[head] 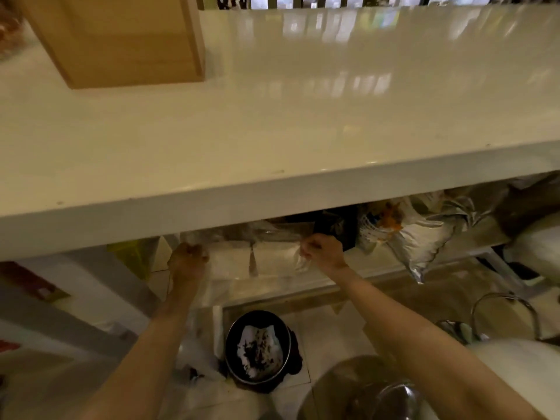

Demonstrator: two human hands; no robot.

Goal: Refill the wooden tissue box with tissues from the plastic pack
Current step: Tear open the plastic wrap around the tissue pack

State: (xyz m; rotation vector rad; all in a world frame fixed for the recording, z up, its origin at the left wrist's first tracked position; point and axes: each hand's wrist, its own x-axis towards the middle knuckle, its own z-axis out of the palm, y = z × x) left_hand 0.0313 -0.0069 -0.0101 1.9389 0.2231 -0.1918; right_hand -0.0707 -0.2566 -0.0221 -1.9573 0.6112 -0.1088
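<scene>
**Inspector:** Start nearest the person. What lies by the feet?

**Assistant:** On the floor at six o'clock stands a dark bin (257, 348) with soiled white paper in it. It plays no part in the refill.

**Inspector:** And the hands?

**Assistant:** Both reach under the bench (272, 201) toward the lower shelf (303, 284). The left hand (188, 263) sits at about seven o'clock of centre and the right hand (322, 253) at about five. Each has its fingers curled tight and clamped on an end of the plastic pack (251, 259), which is stretched between them. White tissues (274, 257) show through the film.

**Inspector:** Is the pack open?

**Assistant:** That cannot be told; the film is clear and the view soft. The grip suggests the person is lifting it out or pulling it apart.

**Inspector:** Beside it?

**Assistant:** At three o'clock of the pack, assorted bags (421, 234) crowd the same shelf.

**Inspector:** Farthest away?

**Assistant:** The wooden tissue box (121, 40) stands on the bench top at eleven o'clock, well apart from the pack. Its underside or lid shows no opening here.

**Inspector:** Progress?

**Assistant:** Early, by judgement. No tissues are loose; opening the box, loading and closing all remain.
</scene>
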